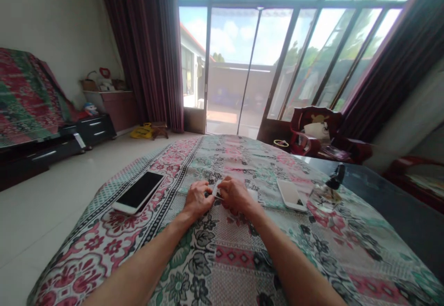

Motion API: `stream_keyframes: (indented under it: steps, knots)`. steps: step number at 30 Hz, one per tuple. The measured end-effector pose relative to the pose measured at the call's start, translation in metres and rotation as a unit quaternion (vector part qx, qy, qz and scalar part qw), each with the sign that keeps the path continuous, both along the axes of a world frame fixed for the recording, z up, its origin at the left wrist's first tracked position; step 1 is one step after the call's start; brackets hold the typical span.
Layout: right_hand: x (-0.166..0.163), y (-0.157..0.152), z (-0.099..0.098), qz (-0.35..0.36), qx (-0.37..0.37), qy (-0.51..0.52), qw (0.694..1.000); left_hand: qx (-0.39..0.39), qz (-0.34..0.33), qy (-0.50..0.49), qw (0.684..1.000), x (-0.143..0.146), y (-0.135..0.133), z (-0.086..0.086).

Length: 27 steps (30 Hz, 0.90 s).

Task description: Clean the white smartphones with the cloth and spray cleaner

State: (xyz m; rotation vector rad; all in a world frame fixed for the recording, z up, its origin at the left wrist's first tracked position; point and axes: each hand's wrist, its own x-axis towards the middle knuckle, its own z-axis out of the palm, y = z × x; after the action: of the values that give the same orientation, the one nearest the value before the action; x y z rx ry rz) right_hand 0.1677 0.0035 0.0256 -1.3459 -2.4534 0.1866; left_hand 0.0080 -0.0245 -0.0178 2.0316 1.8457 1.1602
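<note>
Close together over the middle of the patterned tablecloth (236, 246) are my two hands. My right hand (238, 196) is closed, its fingers pinched on a small flat white piece (217, 189). My left hand (198, 198) has curled fingers, with the thumb and fingertips at the left edge of that same piece. Most of the piece is hidden by my fingers, so its kind does not show. Another white bit (253, 195) shows just right of my right hand; whether the two are joined I cannot tell.
A white-framed tablet (140, 192) with a dark screen lies to the left. On the right are a white phone (291, 195) and a clear glass dish (324, 198) with a black object (336, 177) at it. Beyond the table stands a dark red wooden chair (317, 130).
</note>
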Motion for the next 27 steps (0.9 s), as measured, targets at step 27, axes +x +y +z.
stream_keyframes:
  steps: [27]
  knots:
    - [0.016, -0.007, 0.0, 0.136, 0.005, 0.02, 0.99, -0.005, 0.007, -0.015, 1.0, 0.002, -0.002, 0.001]
